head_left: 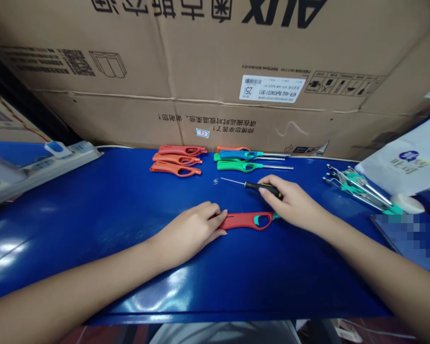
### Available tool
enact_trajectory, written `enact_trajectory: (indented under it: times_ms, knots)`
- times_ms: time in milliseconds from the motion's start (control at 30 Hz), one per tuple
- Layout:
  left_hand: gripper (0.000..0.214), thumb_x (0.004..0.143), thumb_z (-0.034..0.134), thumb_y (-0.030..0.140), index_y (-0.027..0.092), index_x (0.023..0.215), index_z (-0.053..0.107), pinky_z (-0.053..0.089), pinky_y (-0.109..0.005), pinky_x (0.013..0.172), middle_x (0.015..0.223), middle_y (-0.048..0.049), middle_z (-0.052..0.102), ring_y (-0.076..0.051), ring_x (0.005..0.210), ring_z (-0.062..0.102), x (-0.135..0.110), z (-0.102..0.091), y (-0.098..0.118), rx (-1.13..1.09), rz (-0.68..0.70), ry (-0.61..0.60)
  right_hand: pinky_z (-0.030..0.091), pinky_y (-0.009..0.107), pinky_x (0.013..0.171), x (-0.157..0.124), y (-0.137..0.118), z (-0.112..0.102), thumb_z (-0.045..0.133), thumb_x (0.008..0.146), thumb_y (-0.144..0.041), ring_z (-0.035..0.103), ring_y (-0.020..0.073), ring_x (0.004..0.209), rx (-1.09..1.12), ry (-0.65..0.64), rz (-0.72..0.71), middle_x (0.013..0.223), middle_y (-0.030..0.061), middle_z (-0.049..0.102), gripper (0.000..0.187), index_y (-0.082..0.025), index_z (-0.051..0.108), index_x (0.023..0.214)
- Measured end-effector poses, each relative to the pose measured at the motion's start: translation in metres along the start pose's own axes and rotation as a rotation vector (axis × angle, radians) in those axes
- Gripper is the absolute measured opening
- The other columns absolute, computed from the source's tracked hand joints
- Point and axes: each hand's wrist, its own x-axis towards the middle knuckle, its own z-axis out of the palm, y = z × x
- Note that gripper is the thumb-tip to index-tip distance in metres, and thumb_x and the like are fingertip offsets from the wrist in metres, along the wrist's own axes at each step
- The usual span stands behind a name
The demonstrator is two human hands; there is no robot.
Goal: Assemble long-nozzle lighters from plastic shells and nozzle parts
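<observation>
A red gas lighter (238,220) with a green trigger lies across the middle of the blue table. My left hand (195,228) pinches its handle end between thumb and fingers. In my right hand (288,200) is a screwdriver (252,185) with a black handle, its thin shaft pointing left, above the lighter's trigger end. That hand hides the lighter's far tip. Just left of the screwdriver's tip is a small cluster of tiny pale screws or pins (215,181). Their exact kind is too small to tell.
Orange-red lighter shells (177,168) are stacked at the back, beside green and blue lighters (236,166) with metal tubes. Metal-tube parts (361,188) lie right, near a white bag (408,153). A power strip (39,167) sits left. A large cardboard box (200,105) walls the back.
</observation>
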Motion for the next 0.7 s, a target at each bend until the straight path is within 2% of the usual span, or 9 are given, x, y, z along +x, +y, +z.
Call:
enact_trajectory:
  times_ms: [100,200,467,700]
  knots:
    - [0.04,0.102,0.055,0.031,0.005,0.131,0.064,0.059,-0.039,0.083,0.104,-0.0126,0.067,-0.025,0.092,0.065,0.0,0.001,0.001,-0.014,0.006,0.021,0.036,0.027,0.058,0.006,0.001,0.013,0.047,0.1,-0.04,0.048,0.0145,0.062,0.026,-0.038,0.007,0.075,-0.0016,0.06,0.022,-0.022,0.06,0.102]
    - [0.04,0.102,0.054,0.032,0.006,0.131,0.064,0.059,-0.039,0.084,0.104,-0.0128,0.067,-0.025,0.094,0.064,0.0,0.002,0.003,-0.04,-0.004,0.028,0.038,0.028,0.061,0.011,0.003,0.017,0.047,0.099,-0.04,0.051,0.0158,0.065,0.029,-0.029,0.021,0.078,-0.0002,0.062,0.022,-0.022,0.059,0.101]
    - [0.04,0.102,0.055,0.034,0.01,0.133,0.063,0.057,-0.042,0.093,0.114,-0.0136,0.065,-0.026,0.104,0.062,0.0,0.007,0.001,-0.169,-0.018,0.084,0.036,0.028,0.058,0.008,0.004,0.018,0.048,0.098,-0.042,0.049,0.0152,0.061,0.066,0.019,0.038,0.075,-0.0008,0.061,0.024,-0.021,0.06,0.099]
    - [0.04,0.102,0.057,0.034,0.012,0.135,0.062,0.056,-0.042,0.096,0.118,-0.0139,0.065,-0.026,0.107,0.062,-0.001,0.007,-0.001,-0.235,-0.034,0.08,0.037,0.027,0.057,0.005,0.004,0.016,0.049,0.097,-0.041,0.049,0.0153,0.062,0.103,0.072,0.074,0.077,-0.0001,0.062,0.024,-0.022,0.062,0.101]
